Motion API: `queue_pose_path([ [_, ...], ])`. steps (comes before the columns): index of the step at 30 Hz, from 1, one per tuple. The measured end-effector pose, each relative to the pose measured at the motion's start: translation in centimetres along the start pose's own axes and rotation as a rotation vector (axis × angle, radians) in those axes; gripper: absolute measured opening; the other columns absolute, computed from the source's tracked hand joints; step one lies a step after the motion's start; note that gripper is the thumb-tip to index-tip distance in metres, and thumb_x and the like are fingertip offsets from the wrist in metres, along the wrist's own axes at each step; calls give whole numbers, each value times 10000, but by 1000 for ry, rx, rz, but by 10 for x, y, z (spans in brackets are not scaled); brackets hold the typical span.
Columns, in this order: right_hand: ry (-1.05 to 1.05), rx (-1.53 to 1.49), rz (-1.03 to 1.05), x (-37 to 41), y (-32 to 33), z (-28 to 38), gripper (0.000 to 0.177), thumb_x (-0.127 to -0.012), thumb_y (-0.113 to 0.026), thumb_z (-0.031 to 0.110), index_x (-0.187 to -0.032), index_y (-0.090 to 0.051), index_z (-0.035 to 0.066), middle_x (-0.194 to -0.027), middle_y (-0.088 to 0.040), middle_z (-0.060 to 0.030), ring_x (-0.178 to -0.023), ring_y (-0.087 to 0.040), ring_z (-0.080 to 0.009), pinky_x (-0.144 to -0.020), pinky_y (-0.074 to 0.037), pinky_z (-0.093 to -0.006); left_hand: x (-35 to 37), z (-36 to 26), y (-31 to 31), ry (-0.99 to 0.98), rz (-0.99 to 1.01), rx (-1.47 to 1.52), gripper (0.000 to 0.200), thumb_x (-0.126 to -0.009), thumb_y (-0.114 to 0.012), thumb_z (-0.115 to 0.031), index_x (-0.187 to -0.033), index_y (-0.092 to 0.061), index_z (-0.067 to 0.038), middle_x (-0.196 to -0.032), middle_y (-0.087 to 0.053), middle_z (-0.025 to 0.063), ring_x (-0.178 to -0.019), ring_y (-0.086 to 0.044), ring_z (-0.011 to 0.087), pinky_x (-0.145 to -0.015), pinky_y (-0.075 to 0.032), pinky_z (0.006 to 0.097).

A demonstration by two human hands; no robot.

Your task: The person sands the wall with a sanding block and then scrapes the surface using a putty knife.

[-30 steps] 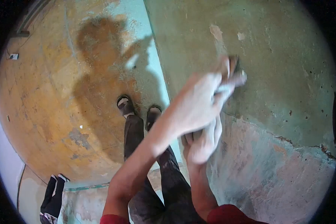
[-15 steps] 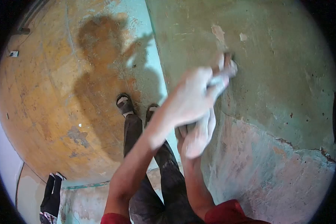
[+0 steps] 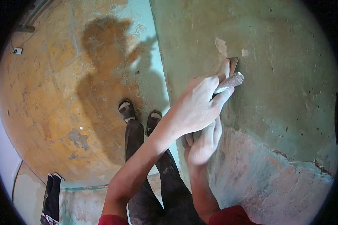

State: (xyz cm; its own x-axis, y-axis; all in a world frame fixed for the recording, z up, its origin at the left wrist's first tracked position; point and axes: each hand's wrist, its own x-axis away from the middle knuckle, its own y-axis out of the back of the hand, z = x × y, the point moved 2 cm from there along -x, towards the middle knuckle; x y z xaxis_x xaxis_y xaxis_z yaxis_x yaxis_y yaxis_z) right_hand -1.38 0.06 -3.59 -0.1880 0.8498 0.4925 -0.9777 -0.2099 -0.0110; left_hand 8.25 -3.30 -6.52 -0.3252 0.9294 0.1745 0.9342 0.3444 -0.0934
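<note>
A scraper with a round, pale-smeared handle and a flat brown metal blade is in my left hand. The left fingers wrap around the handle, whose end sticks out to the right. Just below, my right hand is closed and partly covered by the left; what it grips, if anything, is hidden. Both hands are coated in pale dust. They overlap the greenish wall, close to two pale bare patches.
Orange, worn floor spreads to the left, with my shadow across it. My sandalled feet stand near the wall's base. Rough pinkish plaster shows at lower right. Another person's legs are at lower left.
Both hands have shifted slightly down in view, and the scraper's handle and blade now show more clearly. The left hand keeps its hold. The whole view has moved a little.
</note>
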Motion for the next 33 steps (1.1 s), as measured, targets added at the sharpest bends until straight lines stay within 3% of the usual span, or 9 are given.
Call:
queue_pose_path([
  [4, -80, 45, -72, -30, -26, 11, 294, -1029, -457, 313, -1095, -539, 39, -729, -499, 44, -610, -398, -27, -503, -282, -219, -40, -1, 25, 115, 24, -90, 404, -936, -585, -308, -848, -592, 87, -763, -609, 311, -704, -662, 394, -626, -484, 469],
  [5, -74, 37, -40, -39, -31, 6, 288, -1030, -457, 309, -1073, -542, 38, -754, -506, 28, -639, -377, -44, -533, -289, -232, -47, 2, 32, 130, -7, -132, 415, -953, -584, -364, -835, -582, 34, -652, -538, 84, -629, -487, 137, -569, -418, 347],
  [10, 96, -40, -83, -16, -21, -11, 280, -1035, -448, 293, -1099, -535, 35, -835, -531, 7, -734, -443, -31, -605, -355, -224, -19, 3, 18, 181, -11, -20, 424, -950, -589, -375, -832, -587, 32, -656, -543, 74, -632, -492, 156, -575, -422, 358],
  [18, -64, -37, -23, -43, -46, 2, 308, -1016, -472, 342, -1074, -538, 46, -771, -479, 36, -638, -400, -29, -530, -309, -219, -49, -1, 43, 127, 54, -60, 379, -954, -584, -357, -883, -591, 16, -661, -528, 53, -639, -476, 136, -575, -415, 350],
  [20, 110, 9, -64, -34, -31, -19, 313, -1017, -469, 341, -1091, -538, 45, -783, -489, 30, -640, -412, -29, -527, -312, -217, -32, -10, 37, 160, 54, -35, 477, -944, -566, -369, -853, -593, 98, -720, -608, 254, -672, -644, 318, -640, -489, 428],
  [21, 282, 53, -106, -25, -22, -22, 319, -1017, -465, 341, -1107, -538, 44, -795, -499, 23, -641, -424, -30, -524, -315, -215, -25, 7, 20, 40, 39, 52, 487, -946, -565, -374, -853, -589, 103, -725, -606, 264, -685, -652, 322, -645, -487, 433],
  [25, 14, 73, -55, -15, -18, 13, 303, -1013, -476, 345, -1056, -547, 53, -684, -463, 53, -524, -371, 5, -437, -258, -191, -18, -15, 21, 144, 90, 26, 495, -940, -573, -374, -854, -583, 113, -749, -610, 288, -732, -656, 374, -686, -485, 465],
  [27, 51, 87, 34, -43, -30, 16, 299, -1018, -461, 359, -939, -530, 78, -628, -404, 77, -448, -313, -4, -375, -232, -208, -44, -6, 32, 108, -16, -24, 435, -947, -593, -397, -860, -578, 29, -693, -559, 43, -656, -514, 128, -586, -433, 336],
  [33, -131, 158, 75, -34, -12, -1, 356, -996, -486, 431, -1068, -572, 93, -669, -455, 38, -437, -322, -32, -367, -230, -206, -24, 15, 40, 222, 13, 16, 460, -942, -594, -413, -957, -597, 47, -742, -566, 37, -707, -521, 119, -625, -436, 324],
])
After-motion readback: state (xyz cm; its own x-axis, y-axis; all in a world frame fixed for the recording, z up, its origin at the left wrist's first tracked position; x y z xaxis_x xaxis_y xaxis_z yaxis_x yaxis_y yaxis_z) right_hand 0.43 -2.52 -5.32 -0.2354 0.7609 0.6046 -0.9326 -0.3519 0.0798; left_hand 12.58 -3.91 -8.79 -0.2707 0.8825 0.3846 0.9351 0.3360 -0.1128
